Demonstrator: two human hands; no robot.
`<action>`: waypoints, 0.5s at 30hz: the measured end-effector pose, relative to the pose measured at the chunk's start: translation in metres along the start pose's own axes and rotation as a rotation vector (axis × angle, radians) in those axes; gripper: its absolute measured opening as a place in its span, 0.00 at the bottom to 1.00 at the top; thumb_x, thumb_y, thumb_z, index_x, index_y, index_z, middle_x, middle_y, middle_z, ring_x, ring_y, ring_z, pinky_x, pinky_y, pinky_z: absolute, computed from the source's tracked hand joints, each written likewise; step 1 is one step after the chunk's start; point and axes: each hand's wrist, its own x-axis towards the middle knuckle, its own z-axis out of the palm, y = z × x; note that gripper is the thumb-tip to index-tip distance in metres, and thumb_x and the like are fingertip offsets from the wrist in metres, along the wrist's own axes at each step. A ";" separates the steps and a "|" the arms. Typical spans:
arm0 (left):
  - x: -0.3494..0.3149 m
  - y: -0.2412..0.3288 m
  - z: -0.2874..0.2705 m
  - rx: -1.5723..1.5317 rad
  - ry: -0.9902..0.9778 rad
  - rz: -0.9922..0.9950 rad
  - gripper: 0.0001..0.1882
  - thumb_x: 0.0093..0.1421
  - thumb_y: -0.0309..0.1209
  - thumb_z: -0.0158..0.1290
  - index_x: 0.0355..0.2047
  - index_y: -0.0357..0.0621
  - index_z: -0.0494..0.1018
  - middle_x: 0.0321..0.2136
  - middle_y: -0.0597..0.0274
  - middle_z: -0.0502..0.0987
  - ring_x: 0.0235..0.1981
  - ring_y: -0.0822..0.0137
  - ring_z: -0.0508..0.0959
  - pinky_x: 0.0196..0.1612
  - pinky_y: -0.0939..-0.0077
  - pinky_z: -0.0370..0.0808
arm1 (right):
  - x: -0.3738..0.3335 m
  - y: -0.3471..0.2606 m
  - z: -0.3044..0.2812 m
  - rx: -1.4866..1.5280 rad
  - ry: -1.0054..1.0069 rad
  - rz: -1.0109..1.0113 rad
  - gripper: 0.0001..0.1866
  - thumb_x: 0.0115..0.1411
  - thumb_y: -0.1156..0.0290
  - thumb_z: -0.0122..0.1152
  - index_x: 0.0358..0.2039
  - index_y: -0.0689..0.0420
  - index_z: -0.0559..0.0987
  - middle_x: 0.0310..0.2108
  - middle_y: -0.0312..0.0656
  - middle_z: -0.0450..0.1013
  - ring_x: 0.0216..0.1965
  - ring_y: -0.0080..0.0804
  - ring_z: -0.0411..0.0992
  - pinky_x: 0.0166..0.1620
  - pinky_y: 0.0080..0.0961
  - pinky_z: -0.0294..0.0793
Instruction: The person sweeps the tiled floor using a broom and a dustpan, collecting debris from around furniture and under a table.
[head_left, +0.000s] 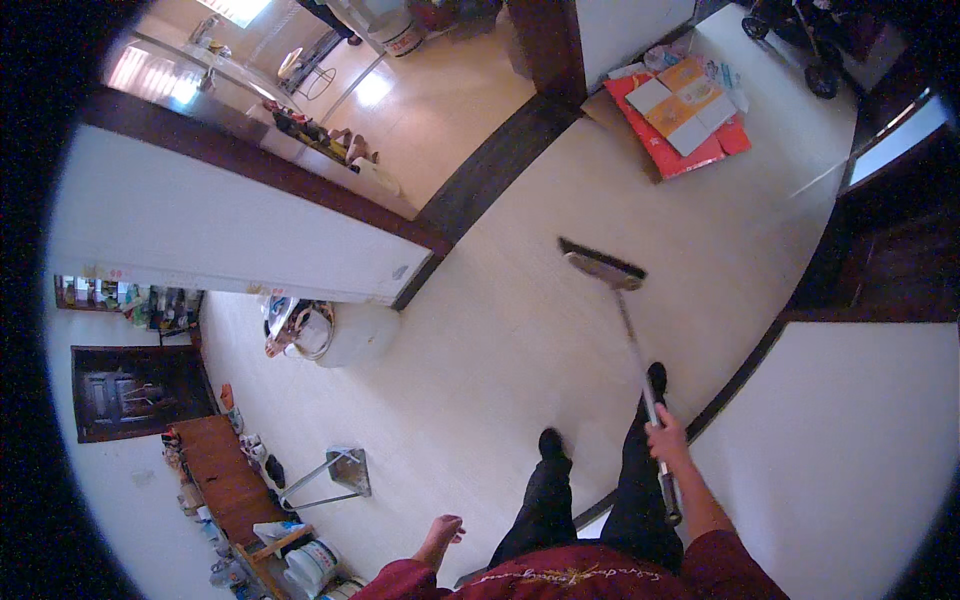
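Observation:
My right hand is wrapped round the pale pole of a broom, below its middle, with the dark grip end hanging near my right thigh. The broom's wide head, edged with dark bristles, lies on the light floor ahead of my feet. Held low at my left side, my left hand has nothing in it; its fingers are loosely bent and a little apart. On the floor to the left of my feet is a long-handled metal dustpan, well away from both hands.
Flattened red, white and orange cardboard lies ahead on the right, near stroller wheels. A large pale round container stands by the partition wall's end. A brown bench with shoes and buckets lines the left. A dark threshold borders another room.

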 end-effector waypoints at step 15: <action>-0.080 0.166 0.222 -0.207 -0.187 0.119 0.15 0.55 0.31 0.43 0.42 0.35 0.65 0.21 0.59 0.72 0.20 0.70 0.72 0.24 0.80 0.71 | 0.334 -0.165 -0.321 0.069 0.350 -0.178 0.08 0.50 0.68 0.48 0.18 0.55 0.63 0.11 0.36 0.61 0.10 0.27 0.59 0.13 0.25 0.58</action>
